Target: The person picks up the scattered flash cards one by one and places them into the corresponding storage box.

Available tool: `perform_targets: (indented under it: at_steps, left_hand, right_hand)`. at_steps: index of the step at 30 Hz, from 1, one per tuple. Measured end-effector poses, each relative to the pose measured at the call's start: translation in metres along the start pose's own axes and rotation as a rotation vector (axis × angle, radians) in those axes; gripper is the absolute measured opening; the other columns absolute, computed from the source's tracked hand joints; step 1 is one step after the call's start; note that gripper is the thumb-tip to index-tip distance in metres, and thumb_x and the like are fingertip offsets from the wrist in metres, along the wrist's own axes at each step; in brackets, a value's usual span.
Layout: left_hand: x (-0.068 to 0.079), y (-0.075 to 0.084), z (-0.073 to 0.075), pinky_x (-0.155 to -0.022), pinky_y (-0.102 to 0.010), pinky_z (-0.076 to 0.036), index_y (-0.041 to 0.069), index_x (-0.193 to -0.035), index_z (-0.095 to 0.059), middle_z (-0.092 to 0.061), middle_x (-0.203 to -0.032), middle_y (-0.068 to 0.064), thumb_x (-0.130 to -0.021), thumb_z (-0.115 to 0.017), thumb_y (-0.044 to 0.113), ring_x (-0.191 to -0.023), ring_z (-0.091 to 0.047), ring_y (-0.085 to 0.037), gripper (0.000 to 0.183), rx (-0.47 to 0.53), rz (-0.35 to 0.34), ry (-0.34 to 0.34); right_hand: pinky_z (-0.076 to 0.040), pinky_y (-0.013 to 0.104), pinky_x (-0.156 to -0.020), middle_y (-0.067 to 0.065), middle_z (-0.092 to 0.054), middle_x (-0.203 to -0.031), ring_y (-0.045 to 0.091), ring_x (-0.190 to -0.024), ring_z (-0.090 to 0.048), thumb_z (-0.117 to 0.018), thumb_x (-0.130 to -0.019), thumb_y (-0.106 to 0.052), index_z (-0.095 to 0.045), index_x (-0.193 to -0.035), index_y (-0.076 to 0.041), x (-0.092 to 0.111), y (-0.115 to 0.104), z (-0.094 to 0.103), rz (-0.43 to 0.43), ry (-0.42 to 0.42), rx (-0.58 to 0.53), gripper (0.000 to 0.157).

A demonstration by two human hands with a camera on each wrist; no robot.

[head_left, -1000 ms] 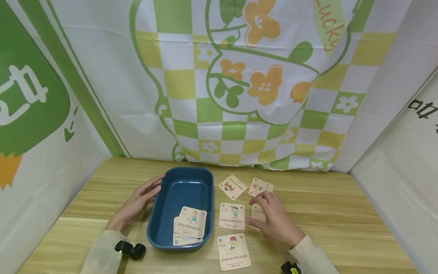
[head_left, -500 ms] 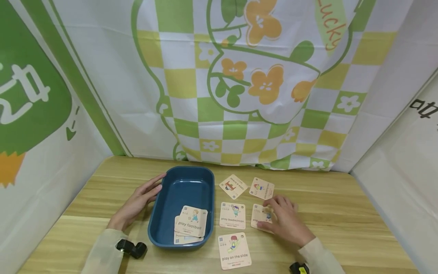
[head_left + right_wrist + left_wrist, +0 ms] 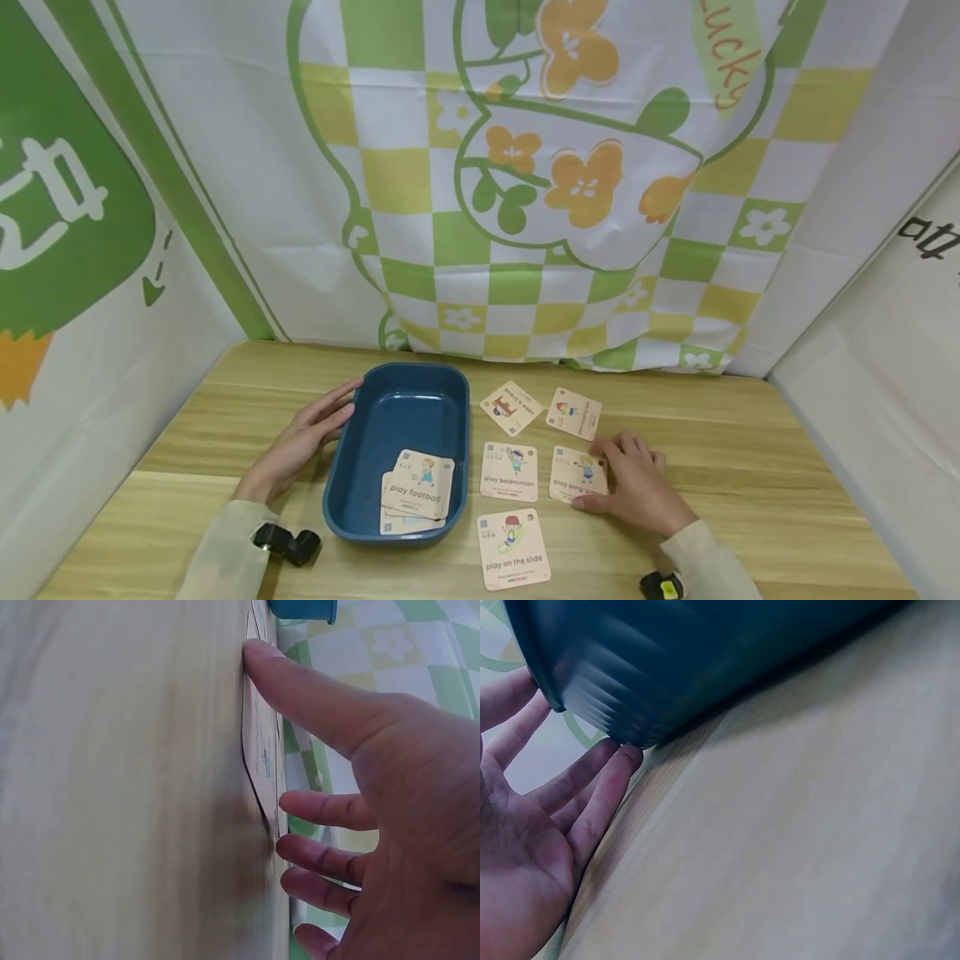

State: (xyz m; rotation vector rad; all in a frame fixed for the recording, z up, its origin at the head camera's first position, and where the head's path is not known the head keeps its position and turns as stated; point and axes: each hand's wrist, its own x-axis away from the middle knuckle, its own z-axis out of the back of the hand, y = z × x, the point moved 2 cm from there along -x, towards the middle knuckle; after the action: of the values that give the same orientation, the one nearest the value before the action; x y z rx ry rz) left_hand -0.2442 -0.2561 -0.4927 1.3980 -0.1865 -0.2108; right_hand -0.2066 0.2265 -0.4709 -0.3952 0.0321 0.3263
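Note:
My left hand [image 3: 296,446] rests its fingers against the left side of a dark blue tray [image 3: 340,467]; the left wrist view has the fingertips on the tray's [image 3: 652,667] outer wall. Inside, at the near end, lies a small pile of cards topped by the "play football" card [image 3: 422,483]. My right hand [image 3: 637,483] is at the right edge of the "play ping-pong" card [image 3: 573,473], thumb near its lower edge and a finger at its upper right corner. In the right wrist view the thumb touches the card [image 3: 259,742], which looks flat on the table, and the fingers are spread.
Right of the tray lie the "play badminton" card [image 3: 508,471], the "play on the slide" card [image 3: 513,550], the turned "take a break" card [image 3: 512,408] and another tilted card [image 3: 573,413]. A patterned curtain [image 3: 525,283] hangs behind the wooden table [image 3: 750,483].
My right hand has slid right off the face of the ping-pong card to its right edge, uncovering its picture and the tilted card above. My left hand and the tray stay put.

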Motion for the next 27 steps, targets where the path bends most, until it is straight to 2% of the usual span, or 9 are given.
perform_targets:
  at_steps: [12,27]
  left_hand:
    - [-0.0003,-0.001,-0.0001,-0.097,-0.015,-0.044,0.018,-0.161,-0.033,-0.021,-0.166,-0.012,-0.108,-0.05,0.038,-0.148,-0.025,-0.038,0.059,0.0,-0.011,0.0]
    - [-0.0007,-0.0009,-0.0001,-0.096,-0.015,-0.044,0.018,-0.161,-0.033,-0.021,-0.166,-0.013,-0.108,-0.05,0.039,-0.147,-0.027,-0.038,0.059,-0.005,-0.014,0.004]
  right_hand:
    - [-0.032,0.05,-0.086,0.005,-0.051,-0.11,0.028,-0.105,-0.045,-0.087,-0.068,-0.063,-0.065,-0.121,-0.007,0.0013,0.0042,0.001,-0.025,-0.006,0.029,0.081]
    - [-0.029,0.051,-0.085,0.007,-0.049,-0.111,0.031,-0.106,-0.045,-0.088,-0.065,-0.062,-0.063,-0.115,-0.009,0.0017,0.0066,-0.0003,-0.058,-0.004,0.012,0.077]
